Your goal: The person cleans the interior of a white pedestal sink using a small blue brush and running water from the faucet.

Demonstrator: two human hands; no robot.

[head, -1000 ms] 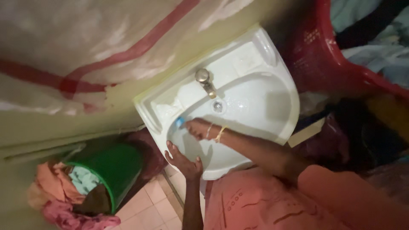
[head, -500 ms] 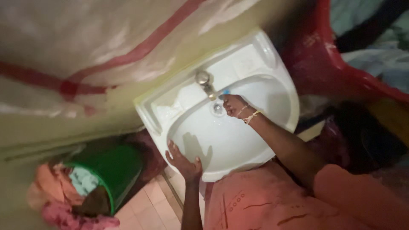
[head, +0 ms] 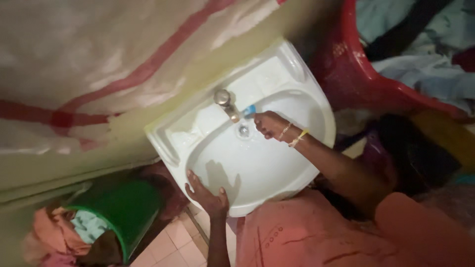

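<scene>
A white wash basin (head: 297, 89) hangs on the wall with a metal tap (head: 225, 104) at its back and a drain (head: 243, 130) below the spout. My right hand (head: 269, 124) is inside the bowl, closed around a small blue scrubber (head: 250, 110) that touches the basin just right of the tap. Thin bangles circle that wrist. My left hand (head: 205, 195) rests on the basin's front rim, fingers spread over the edge, holding nothing.
A green bucket (head: 123, 210) stuffed with cloths stands on the tiled floor at lower left. A red plastic basket (head: 356, 74) of laundry sits right of the basin. A plastic sheet with red stripes (head: 99, 59) covers the wall behind.
My right hand carried the blue scrubber from the bowl's left inner wall up and right to the area beside the tap. My left hand stayed on the rim.
</scene>
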